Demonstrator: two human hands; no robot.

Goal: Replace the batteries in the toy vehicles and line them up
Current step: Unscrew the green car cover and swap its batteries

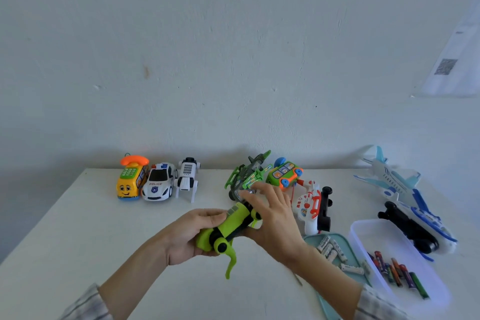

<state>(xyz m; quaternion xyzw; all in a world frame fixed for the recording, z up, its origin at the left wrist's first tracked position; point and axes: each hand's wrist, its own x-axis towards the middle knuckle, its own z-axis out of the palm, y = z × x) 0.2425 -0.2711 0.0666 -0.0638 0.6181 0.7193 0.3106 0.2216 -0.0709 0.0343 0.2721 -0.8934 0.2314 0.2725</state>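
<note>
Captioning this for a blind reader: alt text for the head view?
Both hands hold a green toy over a white table, left hand gripping it, right hand on top. Three toys line the back left; more toys and two trays of batteries lie right.

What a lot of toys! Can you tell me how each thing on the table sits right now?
green toy: held off the table in both hands
left hand: grips the toy
right hand: fingers spread over the toy
yellow phone bus, police car, white robot dog: upright, in a row
blue and white plane: on its side, wheels showing
clear box: open, holds coloured batteries
teal tray: holds white batteries
</note>
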